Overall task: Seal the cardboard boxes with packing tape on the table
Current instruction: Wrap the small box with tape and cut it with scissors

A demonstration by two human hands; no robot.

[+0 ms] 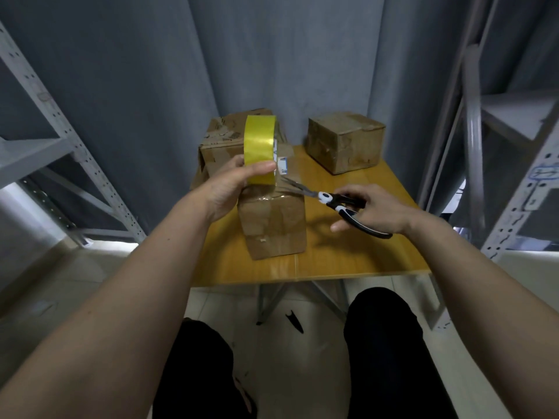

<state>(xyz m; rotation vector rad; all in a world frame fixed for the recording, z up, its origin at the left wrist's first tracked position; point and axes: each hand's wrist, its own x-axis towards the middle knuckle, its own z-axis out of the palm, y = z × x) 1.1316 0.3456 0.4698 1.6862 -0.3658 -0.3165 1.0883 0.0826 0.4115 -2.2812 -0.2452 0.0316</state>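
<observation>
behind tape roll (pixel 260 146), rear box (pixel 223 143) half-hidden

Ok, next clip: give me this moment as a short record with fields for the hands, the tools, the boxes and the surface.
left hand: grips the yellow tape roll, held upright over the near box
right hand: holds black-and-white scissors, blades open at the tape strip on the near box top
boxes: three on the table; near box, back left box, back right box
surface: wooden table
floor: small black item under the table
</observation>
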